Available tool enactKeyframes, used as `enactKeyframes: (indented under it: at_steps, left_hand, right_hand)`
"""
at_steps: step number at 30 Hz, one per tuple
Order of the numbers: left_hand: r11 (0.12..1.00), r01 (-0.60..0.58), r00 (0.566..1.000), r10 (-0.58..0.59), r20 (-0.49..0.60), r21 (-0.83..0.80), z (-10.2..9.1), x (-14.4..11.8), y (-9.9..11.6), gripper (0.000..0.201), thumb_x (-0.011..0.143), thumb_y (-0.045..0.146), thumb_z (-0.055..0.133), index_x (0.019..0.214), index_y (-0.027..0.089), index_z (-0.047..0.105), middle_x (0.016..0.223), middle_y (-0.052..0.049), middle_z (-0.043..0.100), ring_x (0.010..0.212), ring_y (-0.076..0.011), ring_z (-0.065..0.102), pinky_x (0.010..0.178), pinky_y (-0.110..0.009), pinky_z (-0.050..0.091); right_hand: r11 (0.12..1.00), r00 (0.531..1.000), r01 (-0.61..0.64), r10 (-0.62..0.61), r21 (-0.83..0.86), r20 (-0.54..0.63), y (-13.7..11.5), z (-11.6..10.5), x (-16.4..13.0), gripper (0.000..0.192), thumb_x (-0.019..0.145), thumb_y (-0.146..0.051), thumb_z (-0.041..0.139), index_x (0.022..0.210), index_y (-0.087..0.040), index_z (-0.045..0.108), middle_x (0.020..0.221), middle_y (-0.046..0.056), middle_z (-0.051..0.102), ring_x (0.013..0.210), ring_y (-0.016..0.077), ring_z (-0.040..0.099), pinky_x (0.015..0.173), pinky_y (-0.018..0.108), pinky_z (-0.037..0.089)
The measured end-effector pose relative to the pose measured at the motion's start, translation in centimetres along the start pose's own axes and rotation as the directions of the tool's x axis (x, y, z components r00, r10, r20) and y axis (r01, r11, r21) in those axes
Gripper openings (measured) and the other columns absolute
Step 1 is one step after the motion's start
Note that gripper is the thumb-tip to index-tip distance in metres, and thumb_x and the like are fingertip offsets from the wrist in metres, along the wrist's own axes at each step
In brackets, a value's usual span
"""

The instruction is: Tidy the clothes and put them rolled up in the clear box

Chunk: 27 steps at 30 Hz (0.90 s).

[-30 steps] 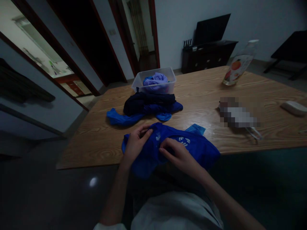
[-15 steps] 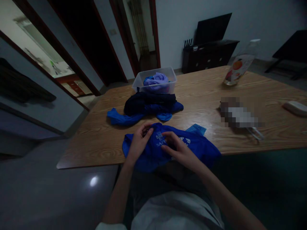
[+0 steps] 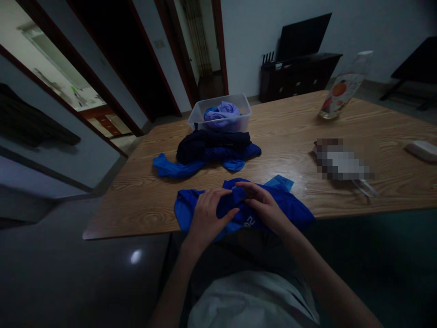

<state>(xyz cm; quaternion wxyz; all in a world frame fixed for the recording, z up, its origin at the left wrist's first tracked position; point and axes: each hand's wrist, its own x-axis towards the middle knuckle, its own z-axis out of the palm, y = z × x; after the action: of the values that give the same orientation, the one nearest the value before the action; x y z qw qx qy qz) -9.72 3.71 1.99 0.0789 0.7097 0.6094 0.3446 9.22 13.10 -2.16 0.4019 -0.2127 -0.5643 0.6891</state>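
A bright blue garment (image 3: 290, 207) with white print lies bunched at the near edge of the wooden table (image 3: 290, 132). My left hand (image 3: 207, 217) lies on its left part, fingers curled into the cloth. My right hand (image 3: 264, 206) pinches a fold of the same garment at its middle, close to the left hand. Part of the cloth hangs over the table edge toward my lap.
Farther back lies a pile of dark and blue clothes (image 3: 208, 152), and behind it a clear plastic bin (image 3: 221, 116) with lilac cloth inside. A bottle (image 3: 341, 86) stands at the back right, a white object (image 3: 421, 150) at the far right. Doorways open at the left.
Both hands have shifted on the blue garment. The cloth is gathered more tightly toward the middle, hiding most of the white print, and the right hand has moved up onto the fold.
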Motion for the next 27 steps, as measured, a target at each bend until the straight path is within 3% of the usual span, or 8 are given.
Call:
enactKeyframes:
  at_steps: [5,7,10,13,16,22,27]
  left_hand:
    - [0.997,0.072,0.997,-0.071,-0.042,0.004,1.1,0.6,0.1,0.026,0.099,0.043,0.068,0.117,0.024,0.064,0.118,-0.006,0.071,0.115,-0.0258,0.064,0.102,-0.040,0.045]
    - [0.995,0.096,0.995,-0.096,-0.006,-0.020,1.4,0.9,-0.1,0.020,0.103,0.042,0.061,0.109,0.024,0.066,0.111,-0.005,0.072,0.109,-0.0245,0.065,0.099,-0.039,0.045]
    - [0.984,0.137,0.987,-0.126,0.098,-0.116,1.6,1.3,-0.4,0.027,0.105,0.047,0.054,0.110,0.023,0.067,0.111,-0.005,0.074,0.107,-0.0245,0.067,0.096,-0.037,0.047]
    - [0.969,0.159,0.977,-0.127,0.174,-0.189,1.9,1.7,-0.5,0.034,0.103,0.054,0.057,0.114,0.023,0.068,0.113,-0.006,0.074,0.107,-0.0252,0.068,0.094,-0.035,0.048]
    - [0.951,0.180,0.973,-0.135,0.186,-0.251,2.2,2.2,-0.5,0.034,0.102,0.054,0.058,0.111,0.023,0.069,0.109,-0.004,0.074,0.103,-0.0234,0.069,0.091,-0.032,0.048]
    - [0.860,0.238,0.971,-0.206,0.118,-0.451,3.4,2.4,-1.7,0.024,0.101,0.043,0.062,0.106,0.021,0.069,0.102,-0.002,0.073,0.097,-0.0188,0.068,0.087,-0.027,0.049]
    - [0.786,0.280,0.957,-0.271,0.100,-0.551,4.1,2.0,-2.5,0.026,0.098,0.044,0.065,0.104,0.019,0.068,0.099,-0.003,0.072,0.094,-0.0177,0.068,0.087,-0.026,0.051]
  right_hand:
    - [0.986,0.995,0.099,-0.098,-0.136,0.014,0.2,0.0,0.1,0.037,0.094,-0.033,0.074,0.130,-0.026,0.067,0.134,0.007,0.068,0.125,0.0260,0.064,0.108,0.041,0.052]
    - [0.968,0.993,0.118,-0.117,-0.220,0.015,0.1,0.0,0.2,0.031,0.098,-0.038,0.072,0.126,-0.025,0.068,0.124,0.008,0.070,0.115,0.0255,0.067,0.100,0.040,0.055]
    - [0.902,0.986,0.161,-0.167,-0.402,0.019,-0.5,0.0,0.5,0.021,0.101,-0.042,0.067,0.109,-0.023,0.069,0.105,0.007,0.069,0.097,0.0237,0.066,0.086,0.037,0.055]
    - [0.805,0.964,0.246,-0.261,-0.540,0.051,-1.0,-0.2,0.8,0.020,0.102,-0.041,0.066,0.097,-0.022,0.067,0.101,0.008,0.064,0.098,0.0243,0.061,0.087,0.038,0.052]
    - [0.802,0.955,0.278,-0.292,-0.528,0.059,-1.0,-0.4,0.9,0.020,0.103,-0.040,0.065,0.095,-0.021,0.063,0.106,0.008,0.063,0.102,0.0243,0.060,0.091,0.037,0.049]
    - [0.854,0.985,0.136,-0.170,-0.502,-0.022,-0.7,-0.5,0.7,0.027,0.102,-0.045,0.065,0.094,-0.020,0.060,0.089,0.002,0.063,0.081,0.0190,0.058,0.073,0.030,0.046]
    - [0.841,0.987,0.133,-0.160,-0.525,-0.007,-0.5,-0.3,0.7,0.024,0.102,-0.043,0.066,0.099,-0.020,0.061,0.090,0.002,0.064,0.083,0.0191,0.059,0.073,0.030,0.046]
